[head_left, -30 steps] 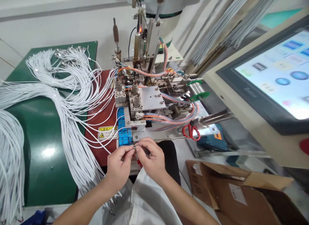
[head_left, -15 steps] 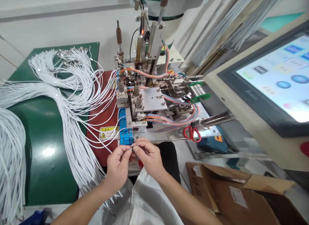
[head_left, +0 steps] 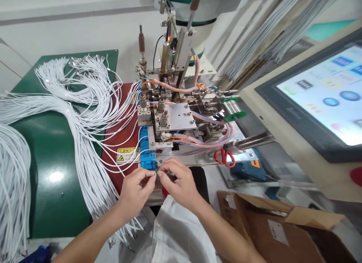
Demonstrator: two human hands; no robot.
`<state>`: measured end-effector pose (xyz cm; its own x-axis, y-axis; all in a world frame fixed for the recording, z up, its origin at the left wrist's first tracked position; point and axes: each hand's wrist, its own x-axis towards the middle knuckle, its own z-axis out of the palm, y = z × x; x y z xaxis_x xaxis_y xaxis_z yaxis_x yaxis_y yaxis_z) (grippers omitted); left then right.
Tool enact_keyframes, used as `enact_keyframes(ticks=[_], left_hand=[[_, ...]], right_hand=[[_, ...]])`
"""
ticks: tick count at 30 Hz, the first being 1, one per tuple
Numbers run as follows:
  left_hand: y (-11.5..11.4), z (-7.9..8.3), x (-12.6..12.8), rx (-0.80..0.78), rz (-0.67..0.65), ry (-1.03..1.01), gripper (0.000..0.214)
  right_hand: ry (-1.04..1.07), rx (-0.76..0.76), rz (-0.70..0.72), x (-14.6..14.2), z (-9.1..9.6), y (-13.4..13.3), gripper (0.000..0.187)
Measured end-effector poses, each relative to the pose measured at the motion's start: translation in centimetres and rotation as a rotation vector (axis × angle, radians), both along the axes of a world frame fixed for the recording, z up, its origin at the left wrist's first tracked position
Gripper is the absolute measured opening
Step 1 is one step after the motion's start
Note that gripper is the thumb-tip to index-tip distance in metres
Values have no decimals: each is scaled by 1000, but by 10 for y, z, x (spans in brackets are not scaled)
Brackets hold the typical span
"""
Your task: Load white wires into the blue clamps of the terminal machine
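My left hand [head_left: 135, 189] and my right hand [head_left: 177, 182] meet fingertip to fingertip just in front of the blue fixture block [head_left: 147, 157] of a small assembly machine [head_left: 172, 116]. Both pinch a tiny metal piece [head_left: 157, 175] between thumb and forefinger; it is too small to name, and it may be the tip of a white wire. A big fan of white wires [head_left: 82, 116] lies over the red mat [head_left: 120, 138] and green surface [head_left: 51, 153] to my left, several of them running into the blue block.
A touchscreen panel [head_left: 319, 97] stands at the right. Red-handled scissors [head_left: 224, 156] rest on the machine's base plate. An open cardboard box [head_left: 283, 225] sits at the lower right. A white plastic bag [head_left: 175, 236] lies under my forearms. More wire bundles hang at the upper right.
Both hands stay pinched together at the same spot in front of the blue block, shifting only slightly. The view has drifted a little.
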<state>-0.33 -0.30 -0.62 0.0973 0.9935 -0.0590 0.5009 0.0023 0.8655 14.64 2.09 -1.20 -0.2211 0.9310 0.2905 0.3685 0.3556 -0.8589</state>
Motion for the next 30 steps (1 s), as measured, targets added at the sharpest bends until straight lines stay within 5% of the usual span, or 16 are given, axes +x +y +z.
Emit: enact_keyframes(ticks=[4,9,25,30], left_hand=[[-6,-16,7,-68,172,-212,17],[-5,-18,8,-148,189,-330,23],[-5,-18,8,-182,148,-266,31],[0,-14,-2,-172,29,-60,39]], right_hand=[[86,-39,-152,-11,-10,-12,14],[197,-186,-155,-7,-14,-10,9],[207,-329,-116,-6,-22,-6,12],[90,-280,-191,-7,-27,-6,13]])
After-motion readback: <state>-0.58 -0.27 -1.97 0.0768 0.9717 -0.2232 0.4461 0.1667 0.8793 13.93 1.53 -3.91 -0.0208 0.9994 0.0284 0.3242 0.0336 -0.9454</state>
